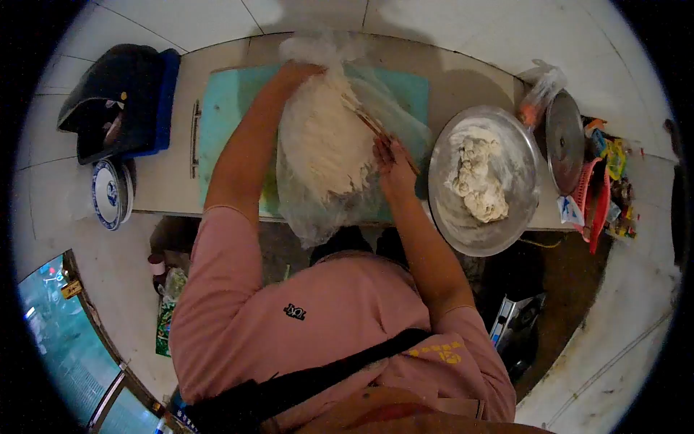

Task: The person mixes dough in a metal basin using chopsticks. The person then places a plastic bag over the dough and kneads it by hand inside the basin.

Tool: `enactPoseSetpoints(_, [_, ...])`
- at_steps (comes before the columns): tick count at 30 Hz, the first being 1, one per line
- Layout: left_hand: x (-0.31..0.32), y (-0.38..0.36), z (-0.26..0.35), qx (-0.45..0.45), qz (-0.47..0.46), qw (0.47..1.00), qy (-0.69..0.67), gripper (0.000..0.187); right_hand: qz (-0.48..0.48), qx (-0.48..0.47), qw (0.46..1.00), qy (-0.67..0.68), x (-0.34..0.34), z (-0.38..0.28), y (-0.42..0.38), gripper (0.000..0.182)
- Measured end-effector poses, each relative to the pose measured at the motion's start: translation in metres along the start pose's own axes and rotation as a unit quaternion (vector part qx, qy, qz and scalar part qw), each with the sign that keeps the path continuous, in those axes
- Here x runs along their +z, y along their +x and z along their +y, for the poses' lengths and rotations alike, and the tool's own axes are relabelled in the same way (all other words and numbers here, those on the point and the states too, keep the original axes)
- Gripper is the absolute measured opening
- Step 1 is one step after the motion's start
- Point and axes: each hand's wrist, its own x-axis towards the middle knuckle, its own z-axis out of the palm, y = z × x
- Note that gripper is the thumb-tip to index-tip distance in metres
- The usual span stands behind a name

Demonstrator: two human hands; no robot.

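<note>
A clear plastic bag (pixel 300 217) full of pale flour (pixel 332 137) lies on the turquoise cutting board (pixel 228 108). At the bag's far end, my left hand (pixel 302 70) is closed on the plastic, its fingertips partly hidden. My right hand (pixel 394 163) grips a pair of wooden chopsticks (pixel 369 121) at the bag's right side, and their far ends reach into the flour. Right of that hand is a round metal basin (pixel 447 224) holding floury clumps of dough (pixel 478 184).
A round metal lid (pixel 564 141) leans at the right, near a knotted bag with orange contents (pixel 533 105) and a red plastic basket (pixel 593 199). At the left are a dark container (pixel 119 83) and blue-and-white plates (pixel 108 194). The counter's front edge runs before my body.
</note>
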Motion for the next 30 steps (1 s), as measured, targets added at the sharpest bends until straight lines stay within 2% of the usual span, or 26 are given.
enactPoseSetpoints(5, [-0.016, -0.002, -0.013, -0.071, -0.076, 0.994, 0.019, 0.042, -0.021, 0.02, 0.999, -0.025, 0.003, -0.008, -0.014, 0.03])
enactPoseSetpoints(8, [-0.021, -0.071, 0.036, 0.094, -0.12, 0.967, 0.206, 0.037, -0.06, 0.011, 0.997, -0.053, -0.002, -0.022, -0.031, 0.03])
enactPoseSetpoints(11, [-0.024, -0.087, 0.033, -0.004, -0.034, 0.999, -0.027, 0.038, -0.059, 0.003, 0.997, -0.046, -0.013, -0.026, -0.048, 0.029])
enactPoseSetpoints(14, [-0.023, -0.094, 0.034, -0.039, -0.007, 0.996, -0.084, 0.04, -0.001, -0.007, 0.998, -0.056, -0.014, -0.021, -0.066, 0.028])
enactPoseSetpoints(16, [-0.021, -0.088, 0.026, -0.045, -0.016, 0.996, -0.07, 0.043, 0.057, -0.015, 0.997, -0.051, -0.015, -0.014, -0.075, 0.029])
enactPoseSetpoints(19, [-0.014, -0.08, 0.024, -0.064, -0.04, 0.995, -0.064, 0.044, 0.061, 0.022, 0.994, -0.088, -0.016, -0.013, -0.079, 0.031])
enactPoseSetpoints(23, [-0.012, -0.073, 0.016, -0.073, -0.079, 0.991, -0.079, 0.044, 0.018, 0.032, 0.996, -0.081, -0.018, -0.002, -0.057, 0.034])
enactPoseSetpoints(27, [-0.003, -0.103, 0.028, -0.078, -0.052, 0.994, -0.062, 0.042, -0.024, 0.051, 0.996, -0.062, 0.001, 0.001, -0.044, 0.035])
enactPoseSetpoints(30, [0.001, -0.11, 0.023, -0.063, -0.036, 0.992, -0.104, 0.042, -0.042, 0.047, 0.997, -0.042, 0.0, 0.007, -0.039, 0.036])
